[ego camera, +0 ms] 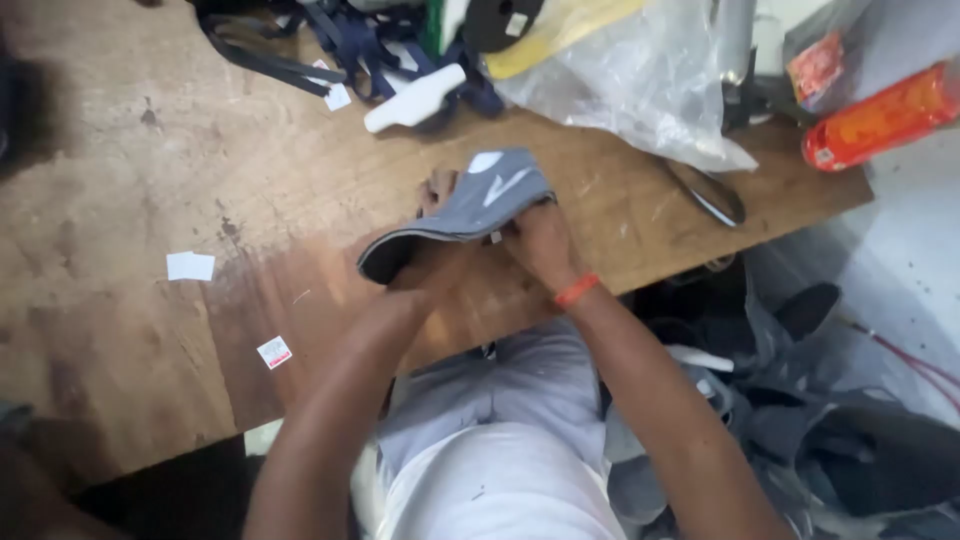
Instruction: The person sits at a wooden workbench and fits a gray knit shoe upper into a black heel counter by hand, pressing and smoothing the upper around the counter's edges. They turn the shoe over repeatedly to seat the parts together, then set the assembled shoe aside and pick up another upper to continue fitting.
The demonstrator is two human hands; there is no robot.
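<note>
Gripping grey shoe upper (pixel 470 205), white-marked.

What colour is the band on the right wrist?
Orange; the wrist band sits just below the right hand, shown in the head view.

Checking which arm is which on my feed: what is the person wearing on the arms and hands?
Both forearms are bare, with no sleeves showing. The right hand has an orange band around the wrist. The left hand shows no glove, ring or watch.
</note>
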